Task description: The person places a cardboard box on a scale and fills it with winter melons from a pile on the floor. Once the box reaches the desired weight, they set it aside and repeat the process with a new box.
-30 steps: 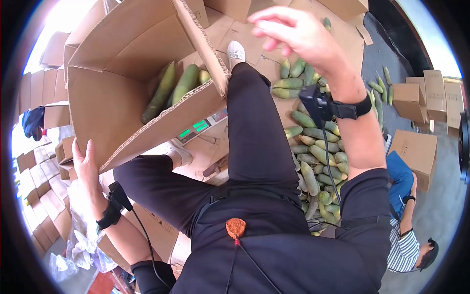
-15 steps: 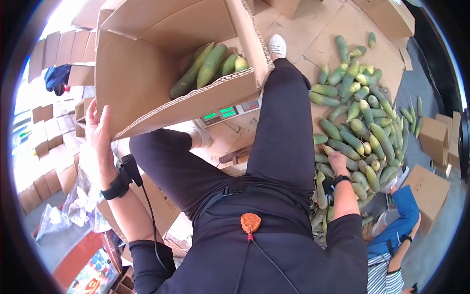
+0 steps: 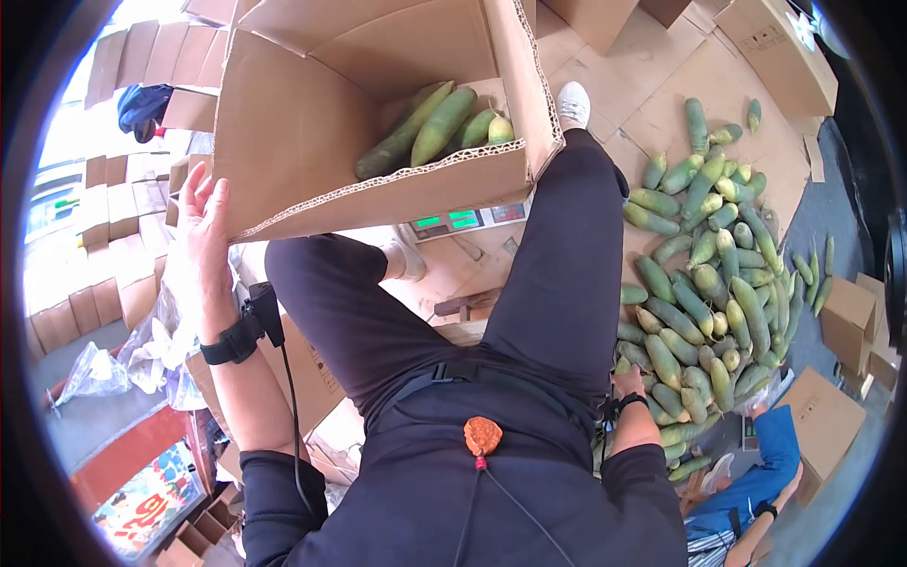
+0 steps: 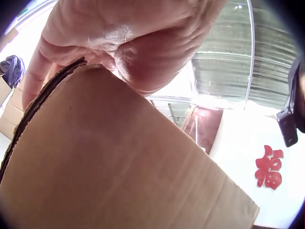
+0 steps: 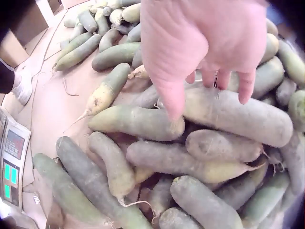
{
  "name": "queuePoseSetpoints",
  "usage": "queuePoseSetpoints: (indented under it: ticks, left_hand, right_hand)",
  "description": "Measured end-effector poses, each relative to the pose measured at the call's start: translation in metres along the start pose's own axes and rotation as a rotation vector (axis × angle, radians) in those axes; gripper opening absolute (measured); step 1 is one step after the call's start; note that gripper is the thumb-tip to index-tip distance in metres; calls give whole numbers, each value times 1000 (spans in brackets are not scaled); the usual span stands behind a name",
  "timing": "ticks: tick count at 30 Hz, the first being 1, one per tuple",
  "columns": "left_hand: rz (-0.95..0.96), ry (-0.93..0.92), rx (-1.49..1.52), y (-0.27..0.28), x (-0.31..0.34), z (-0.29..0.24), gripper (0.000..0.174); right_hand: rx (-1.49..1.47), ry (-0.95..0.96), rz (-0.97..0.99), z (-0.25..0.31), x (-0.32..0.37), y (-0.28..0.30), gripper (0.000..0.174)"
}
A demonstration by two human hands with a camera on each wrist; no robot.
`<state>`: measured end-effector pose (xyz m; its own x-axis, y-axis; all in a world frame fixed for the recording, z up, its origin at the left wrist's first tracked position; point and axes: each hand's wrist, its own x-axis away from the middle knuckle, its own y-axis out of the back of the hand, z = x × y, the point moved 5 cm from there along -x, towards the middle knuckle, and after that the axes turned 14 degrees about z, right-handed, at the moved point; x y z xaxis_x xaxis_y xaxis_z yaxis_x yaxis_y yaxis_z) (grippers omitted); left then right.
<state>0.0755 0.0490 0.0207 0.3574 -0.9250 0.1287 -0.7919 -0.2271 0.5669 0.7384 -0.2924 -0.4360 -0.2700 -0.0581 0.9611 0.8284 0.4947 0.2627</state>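
Over on the right, the right hand [image 5: 205, 38] has its thumb and fingers spread on a big green radish [image 5: 233, 114] in the near-left part of the pile [image 3: 723, 302]. Better, I'd say, to wrap its middle and lift gently, sparing its neighbours. The left hand [image 3: 203, 222] pinches the near-left edge of the carton [image 3: 283, 132]; a steady hold should prevent tipping. Compared with half a second ago, the right hand sits nearer the hip [image 3: 567, 430], while the left one keeps its place.
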Motion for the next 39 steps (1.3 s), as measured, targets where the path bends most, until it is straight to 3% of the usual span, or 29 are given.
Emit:
queuePoseSetpoints:
  ticks: [2, 6, 7, 8, 10, 12, 14, 16, 19, 24, 26, 29, 31, 32, 34, 39]
  left_hand:
    - [15, 23, -16, -4, 0, -1, 53]
    - [48, -12, -16, -14, -3, -5, 54]
    - [39, 0, -11, -12, -3, -4, 54]
    - [33, 11, -5, -10, -4, 0, 54]
    - [40, -8, 11, -11, -7, 3, 54]
    - [23, 29, -29, -12, -6, 0, 55]
    - [30, 23, -18, -14, -5, -2, 55]
    - [24, 21, -10, -14, -4, -2, 54]
    - [22, -34, -9, -14, -3, -4, 56]
    - [42, -55, 19, -17, 0, -9, 55]
    - [-32, -29, -163, -15, 2, -12, 52]
    - [-28, -92, -148, -13, -1, -4, 52]
    - [-46, -138, -209, -14, 0, -6, 51]
    - [-51, -142, -202, -14, 2, -9, 51]
    - [-17, -158, -177, -17, 5, -19, 51]
    - [-34, -172, -130, -16, 2, -11, 52]
  right_hand:
    - [321, -142, -68, 35, 61, 8, 96]
    - [361, -154, -52, 41, 77, 15, 86]
    - [309, -145, -111, 42, 83, 14, 76]
    - [323, -68, -175, 31, 59, 6, 83]
    - [117, -97, -114, 23, 47, 2, 87]
    - [163, -72, -150, 24, 52, 6, 86]
    - [255, -108, -275, 48, 96, 18, 76]
    - [278, -143, -273, 57, 111, 12, 69]
    - [250, -123, -259, 40, 82, -4, 62]
    - [197, 245, -388, 59, 96, 12, 69]
    - [58, 484, -529, 75, 109, 37, 73]
    - [-278, 705, -484, 119, 143, 92, 67]
    - [-512, 978, -452, 179, 219, 126, 63]
    - [-447, 1084, -696, 195, 237, 144, 61]
    - [-489, 1150, -597, 239, 303, 175, 62]
    - [-511, 1758, -617, 327, 481, 198, 57]
